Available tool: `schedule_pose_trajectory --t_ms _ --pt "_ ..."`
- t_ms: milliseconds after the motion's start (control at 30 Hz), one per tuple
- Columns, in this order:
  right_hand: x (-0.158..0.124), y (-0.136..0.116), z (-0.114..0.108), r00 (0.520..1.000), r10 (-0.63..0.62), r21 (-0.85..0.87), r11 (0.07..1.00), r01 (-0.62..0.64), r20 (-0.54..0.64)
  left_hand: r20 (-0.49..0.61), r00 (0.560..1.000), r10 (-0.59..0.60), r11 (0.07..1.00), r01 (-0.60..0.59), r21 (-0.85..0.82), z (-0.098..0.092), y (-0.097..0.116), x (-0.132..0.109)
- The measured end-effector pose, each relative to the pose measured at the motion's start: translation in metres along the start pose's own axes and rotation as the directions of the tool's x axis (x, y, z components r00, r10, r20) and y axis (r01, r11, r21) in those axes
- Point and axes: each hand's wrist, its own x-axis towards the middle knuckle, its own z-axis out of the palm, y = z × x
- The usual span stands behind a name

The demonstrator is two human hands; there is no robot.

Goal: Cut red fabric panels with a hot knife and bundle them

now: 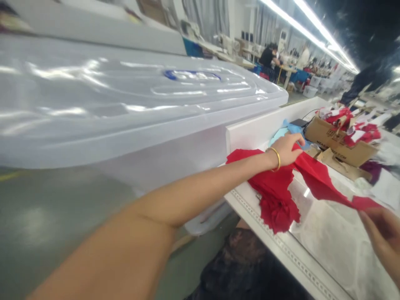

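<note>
A strip of red fabric (318, 177) stretches between my two hands above the white table. Its left end is pinched by my left hand (286, 148), which wears a gold bangle at the wrist. At the right edge of the view, my right hand (383, 233) grips the other end, partly cut off by the frame. Beneath and beside my left hand lies a crumpled pile of red fabric pieces (271, 187), hanging over the table's front edge. Some light blue cloth (295, 130) lies just behind my left hand.
A large translucent plastic bin with a lid (131, 96) stands at the left, close to the table (265, 233). A cardboard box (340, 141) heaped with red and white pieces sits at the back right. Far off, a person (268, 58) works among sewing machines.
</note>
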Motion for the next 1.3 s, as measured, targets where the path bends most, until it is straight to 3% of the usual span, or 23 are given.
schedule_pose_trajectory --t_ms 67,133,200,300,400,633,767,867,933,1000,1067,1167,1300 --pt "0.016 -0.034 0.013 0.985 -0.098 0.056 0.993 0.107 -0.145 -0.068 0.997 -0.028 0.993 0.036 0.112 -0.027 -0.017 0.001" --pt "0.023 -0.061 0.033 0.972 -0.173 0.145 0.970 0.196 -0.160 -0.113 0.993 -0.040 0.972 0.065 0.224 -0.046 -0.035 -0.009" --pt "0.021 -0.078 0.056 0.950 -0.311 0.209 0.929 0.305 -0.005 -0.120 0.992 -0.040 0.939 0.078 0.334 -0.055 -0.054 -0.026" --pt "0.011 -0.084 0.082 0.859 -0.448 0.205 0.891 0.405 0.247 -0.057 0.998 -0.030 0.876 0.054 0.479 -0.051 -0.077 -0.054" --pt "0.001 -0.070 0.087 0.834 -0.420 0.170 0.908 0.384 0.358 0.012 1.000 -0.017 0.818 0.007 0.575 -0.040 -0.090 -0.072" --pt "-0.004 0.000 0.059 0.886 -0.168 0.028 0.984 0.173 0.432 0.084 0.993 0.088 0.747 -0.121 0.653 -0.029 -0.089 -0.078" --pt "-0.011 0.037 0.039 0.922 0.043 -0.215 0.976 0.044 0.385 0.188 0.970 0.155 0.731 -0.240 0.639 -0.022 -0.098 -0.078" --pt "-0.020 0.062 0.026 0.949 0.105 -0.347 0.938 0.005 0.299 0.201 0.954 0.221 0.674 -0.298 0.676 -0.013 -0.106 -0.068" --pt "-0.026 0.077 0.020 0.968 0.091 -0.385 0.923 0.007 0.235 0.192 0.941 0.280 0.652 -0.333 0.681 -0.004 -0.100 -0.057" --pt "-0.032 0.091 0.017 0.981 0.065 -0.402 0.915 0.014 0.182 0.219 0.916 0.336 0.663 -0.395 0.636 0.010 -0.080 -0.045" --pt "-0.036 0.103 0.016 0.987 0.056 -0.409 0.912 0.011 0.152 0.317 0.871 0.375 0.676 -0.491 0.550 0.029 -0.050 -0.034" --pt "-0.038 0.119 0.013 0.987 0.093 -0.404 0.914 -0.032 0.132 0.506 0.768 0.392 0.682 -0.612 0.401 0.064 0.002 -0.021" --pt "-0.038 0.141 0.008 0.974 0.196 -0.386 0.912 -0.137 0.116 0.586 0.689 0.426 0.682 -0.671 0.292 0.119 0.054 -0.005"
